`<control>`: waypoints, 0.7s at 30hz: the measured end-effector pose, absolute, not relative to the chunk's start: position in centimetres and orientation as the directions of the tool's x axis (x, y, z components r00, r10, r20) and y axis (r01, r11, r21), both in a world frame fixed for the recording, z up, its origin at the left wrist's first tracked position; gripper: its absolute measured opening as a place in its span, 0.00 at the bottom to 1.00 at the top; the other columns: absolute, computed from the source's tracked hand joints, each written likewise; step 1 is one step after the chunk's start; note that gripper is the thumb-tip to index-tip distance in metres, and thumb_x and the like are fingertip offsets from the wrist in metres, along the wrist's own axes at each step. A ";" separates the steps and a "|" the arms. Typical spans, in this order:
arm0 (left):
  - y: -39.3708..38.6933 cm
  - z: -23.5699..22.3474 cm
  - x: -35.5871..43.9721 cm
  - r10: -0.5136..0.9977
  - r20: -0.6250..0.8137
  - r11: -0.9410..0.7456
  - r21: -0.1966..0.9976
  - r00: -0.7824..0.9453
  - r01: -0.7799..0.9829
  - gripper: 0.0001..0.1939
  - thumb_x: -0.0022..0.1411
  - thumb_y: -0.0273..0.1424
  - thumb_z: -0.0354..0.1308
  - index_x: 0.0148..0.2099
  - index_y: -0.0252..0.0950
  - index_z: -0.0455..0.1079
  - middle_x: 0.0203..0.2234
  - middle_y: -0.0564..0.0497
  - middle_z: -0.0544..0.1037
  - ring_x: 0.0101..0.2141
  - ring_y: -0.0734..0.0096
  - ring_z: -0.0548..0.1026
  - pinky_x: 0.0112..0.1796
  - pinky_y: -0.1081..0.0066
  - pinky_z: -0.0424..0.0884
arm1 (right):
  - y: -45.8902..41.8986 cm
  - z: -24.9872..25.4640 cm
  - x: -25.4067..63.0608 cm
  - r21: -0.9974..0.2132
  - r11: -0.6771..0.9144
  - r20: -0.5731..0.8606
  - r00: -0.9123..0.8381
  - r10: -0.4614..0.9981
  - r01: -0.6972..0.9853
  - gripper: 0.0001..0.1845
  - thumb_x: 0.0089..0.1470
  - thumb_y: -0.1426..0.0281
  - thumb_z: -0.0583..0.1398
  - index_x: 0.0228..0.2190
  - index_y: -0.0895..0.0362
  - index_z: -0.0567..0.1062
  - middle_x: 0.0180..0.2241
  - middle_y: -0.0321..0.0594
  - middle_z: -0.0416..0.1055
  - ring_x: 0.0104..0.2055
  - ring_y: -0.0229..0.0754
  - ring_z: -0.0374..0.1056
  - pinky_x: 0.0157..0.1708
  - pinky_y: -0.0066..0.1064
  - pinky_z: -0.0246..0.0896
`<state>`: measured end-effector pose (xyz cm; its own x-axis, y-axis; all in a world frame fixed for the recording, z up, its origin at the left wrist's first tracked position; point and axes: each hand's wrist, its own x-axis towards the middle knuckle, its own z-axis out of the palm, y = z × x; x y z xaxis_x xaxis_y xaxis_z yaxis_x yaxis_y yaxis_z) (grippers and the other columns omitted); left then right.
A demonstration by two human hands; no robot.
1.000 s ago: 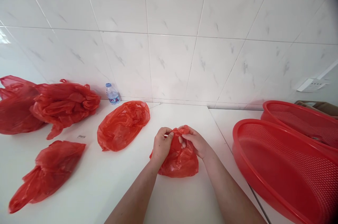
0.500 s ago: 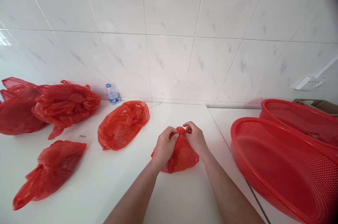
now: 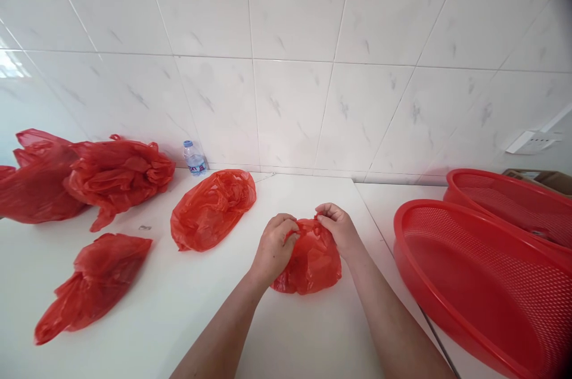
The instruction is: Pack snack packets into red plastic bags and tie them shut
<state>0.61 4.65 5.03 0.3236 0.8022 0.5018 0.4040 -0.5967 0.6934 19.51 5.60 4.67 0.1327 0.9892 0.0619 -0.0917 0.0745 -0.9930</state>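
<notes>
left of the front basket, on the white table, sits the red bag, its top pinched by the left hand and the right hand. their fingertips stand slightly farther apart than half a second ago. what the bag contains cannot be made out. behind the front basket stands a rear basket, also red and meshed.

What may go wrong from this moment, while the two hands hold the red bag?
The bag looks thin, so it might tear where the left hand and right hand pinch its top edge. Each hand seems to grip only a little of it, so the edge could slip free. Elsewhere, the bottle stands close to a bunched bag; moving that bag could knock it over.
</notes>
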 end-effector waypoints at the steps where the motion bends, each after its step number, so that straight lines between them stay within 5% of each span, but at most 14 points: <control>1: 4.4 5.1 -0.1 0.795 0.497 -0.606 0.672 0.348 0.425 0.09 0.58 0.21 0.49 0.32 0.39 0.66 0.41 0.49 0.72 0.44 0.67 0.69 0.44 0.65 0.66 | 5.9 4.2 20.0 -0.996 0.091 0.093 0.235 0.968 0.019 0.10 0.43 0.67 0.60 0.32 0.55 0.72 0.29 0.34 0.70 0.29 0.37 0.66 0.32 0.30 0.61; 5: 2.6 5.0 -3.8 0.798 0.395 -0.597 0.620 0.455 0.509 0.08 0.59 0.24 0.49 0.31 0.40 0.67 0.45 0.48 0.71 0.48 0.62 0.68 0.47 0.60 0.66 | 6.6 1.9 22.4 -0.972 0.011 0.126 0.478 0.869 0.235 0.09 0.42 0.68 0.58 0.31 0.55 0.70 0.31 0.38 0.70 0.34 0.41 0.66 0.37 0.35 0.61; 10: 1.3 4.7 -6.4 0.888 0.185 -0.388 0.792 0.421 0.471 0.07 0.63 0.35 0.49 0.40 0.43 0.68 0.51 0.48 0.68 0.49 0.60 0.68 0.44 0.61 0.69 | 5.6 -0.1 23.9 -0.985 -0.008 0.049 0.320 0.946 0.174 0.15 0.47 0.62 0.57 0.37 0.55 0.70 0.33 0.39 0.72 0.35 0.43 0.69 0.36 0.35 0.64; 14: 1.1 4.4 -5.0 0.907 0.208 -0.354 0.847 0.365 0.396 0.26 0.59 0.40 0.55 0.59 0.47 0.57 0.59 0.47 0.59 0.58 0.58 0.58 0.55 0.57 0.60 | 4.3 -0.8 22.9 -0.992 -0.076 -0.057 0.177 0.982 0.099 0.21 0.51 0.55 0.55 0.42 0.54 0.70 0.37 0.41 0.74 0.35 0.44 0.71 0.35 0.35 0.65; 18: 0.6 3.7 -2.5 0.905 0.114 -0.315 0.827 0.410 0.466 0.51 0.44 0.37 0.68 0.66 0.49 0.45 0.66 0.47 0.45 0.63 0.50 0.48 0.55 0.54 0.60 | 2.4 -0.6 19.8 -0.966 -0.043 -0.041 0.012 0.999 0.255 0.17 0.50 0.57 0.57 0.37 0.53 0.75 0.39 0.40 0.75 0.41 0.46 0.70 0.41 0.35 0.64; 21: 0.1 3.7 -2.0 0.853 0.031 -0.354 0.768 0.521 0.533 0.48 0.41 0.32 0.68 0.64 0.53 0.52 0.65 0.50 0.50 0.60 0.49 0.55 0.50 0.55 0.65 | 1.1 -0.2 17.9 -0.941 0.014 -0.024 -0.108 0.994 0.339 0.18 0.52 0.57 0.56 0.41 0.51 0.74 0.40 0.39 0.74 0.41 0.45 0.70 0.42 0.35 0.64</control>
<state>-1.96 0.07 3.68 0.5211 0.8530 0.0308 0.5334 -0.3535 0.7685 17.95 1.15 -0.22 -0.1076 0.9939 -0.0237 0.3394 0.0143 -0.9405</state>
